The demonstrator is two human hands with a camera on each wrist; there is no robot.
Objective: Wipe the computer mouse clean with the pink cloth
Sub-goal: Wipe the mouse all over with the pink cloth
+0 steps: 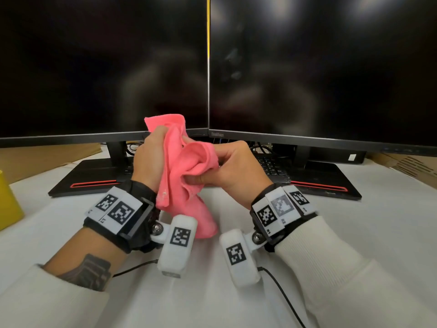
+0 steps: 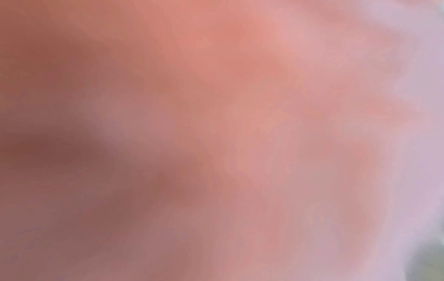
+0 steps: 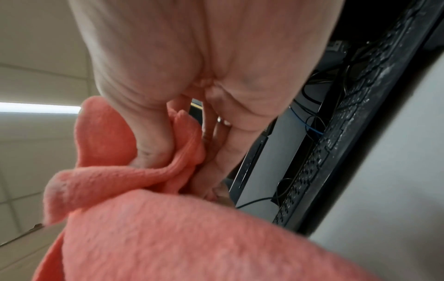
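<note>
Both hands hold the pink cloth (image 1: 184, 183) up in the air over the white desk (image 1: 354, 228), in front of the monitors. My left hand (image 1: 151, 157) grips the cloth's upper left part, its fingers curled into the fabric. From the right, my right hand (image 1: 227, 166) pinches a bunched fold between thumb and fingers. The cloth's lower end hangs down between the wrists. Blurred pink cloth (image 2: 240, 133) fills the left wrist view. In the right wrist view the right hand (image 3: 192, 79) has its thumb pressed into the cloth (image 3: 168, 237). No computer mouse shows in any view.
Two dark monitors (image 1: 319, 67) stand side by side at the back on black bases (image 1: 89, 178). A black keyboard (image 1: 272, 165) lies behind the right hand, also seen as the keyboard (image 3: 336, 152). A yellow object (image 1: 7, 200) sits at the left edge. Black cables (image 1: 283, 294) trail across the desk.
</note>
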